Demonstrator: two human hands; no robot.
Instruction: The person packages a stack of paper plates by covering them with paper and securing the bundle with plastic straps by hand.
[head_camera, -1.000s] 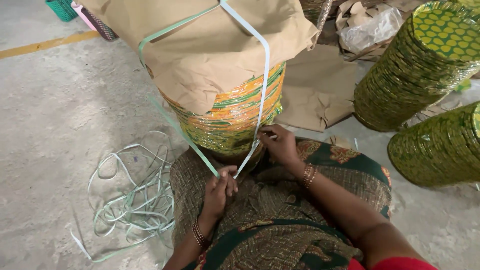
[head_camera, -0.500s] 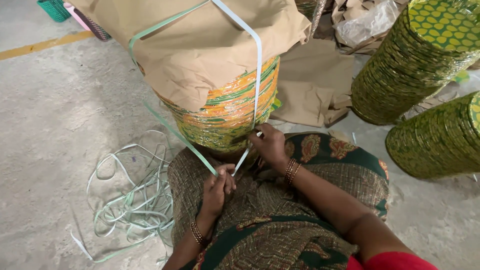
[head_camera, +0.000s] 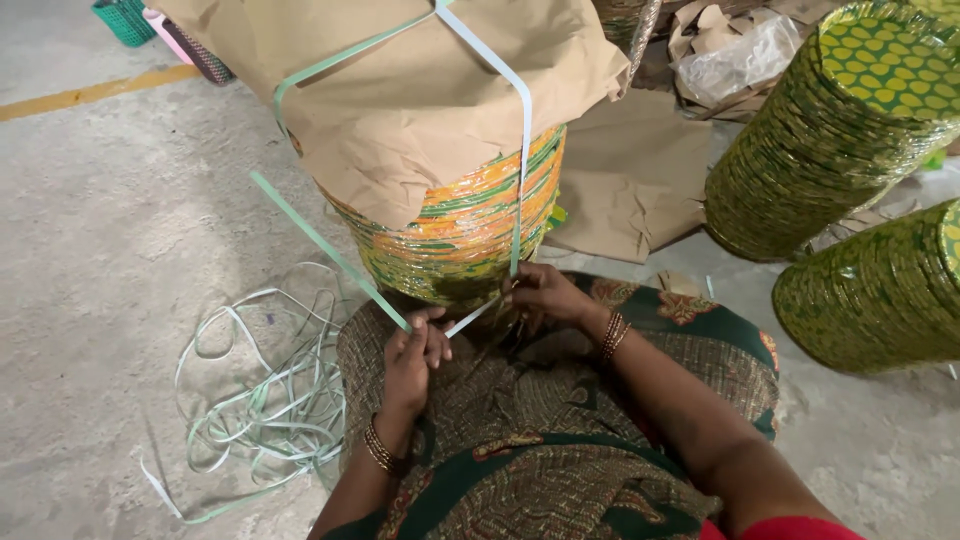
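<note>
- Altogether, three tall stacks of round printed plates are seen: one orange-and-green stack (head_camera: 465, 225) at the centre, and two green-and-yellow stacks, one (head_camera: 835, 130) at 2 o'clock and another (head_camera: 885, 295) at 3 o'clock from it.
- The centre stack is capped with crumpled brown paper (head_camera: 400, 95), matte and creased; its glossy banded side is left bare below.
- A flat, thin, pale green plastic strap (head_camera: 515, 140) is run over the paper and down the side of the stack.
- The left hand (head_camera: 412, 358), at 7 o'clock below the stack, is closed with curled fingers around a slanted length of strap (head_camera: 325, 250) that rises toward 10 o'clock.
- The right hand (head_camera: 545, 298), at 6 o'clock against the base of the stack, is pinched shut on the lower end of the vertical strap.
- A loose tangle of spare strap (head_camera: 260, 410) is lain on the rough concrete floor (head_camera: 110, 230) at 8 o'clock.
- More brown paper sheets (head_camera: 630, 175) are spread between the stacks.
- One green basket (head_camera: 125, 20) is glimpsed at 11 o'clock; its contents cannot be told.
</note>
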